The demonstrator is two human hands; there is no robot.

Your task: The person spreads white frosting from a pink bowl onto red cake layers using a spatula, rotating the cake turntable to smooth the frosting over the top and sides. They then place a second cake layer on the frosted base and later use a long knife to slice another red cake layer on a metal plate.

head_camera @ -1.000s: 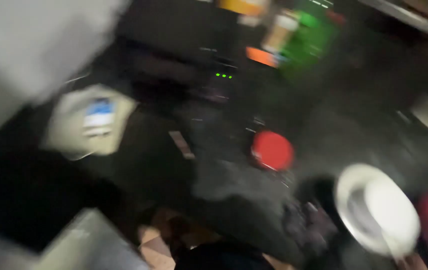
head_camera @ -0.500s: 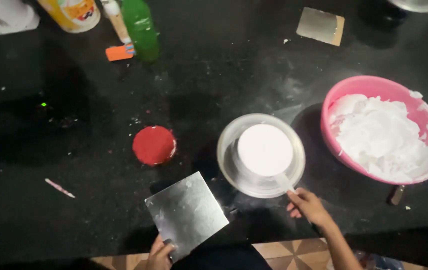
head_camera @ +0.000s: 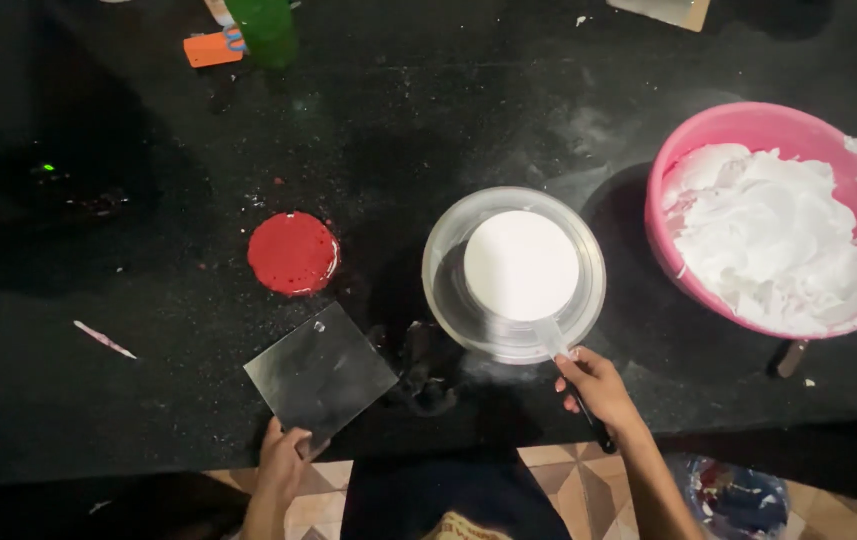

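Note:
My left hand (head_camera: 282, 458) grips the near corner of a square silver board (head_camera: 321, 372) that lies tilted on the black counter (head_camera: 399, 120). My right hand (head_camera: 599, 388) holds a thin tool with a dark handle, its pale blade resting against the near rim of a clear round bowl (head_camera: 449, 290). Inside that bowl sits a smooth white disc (head_camera: 521, 264). A small red round disc (head_camera: 293, 252) lies left of the bowl, just beyond the board.
A pink bowl (head_camera: 739, 125) full of white cream (head_camera: 779, 235) stands at the right. A green bottle (head_camera: 267, 30) and an orange item (head_camera: 211, 48) are at the back left. A thin stick (head_camera: 104, 340) lies at the left. Patterned floor shows below the counter edge.
The view swung from a blurred look at the left end of the counter and settled over the bowls. Both hands have come up onto the silver board and the tool.

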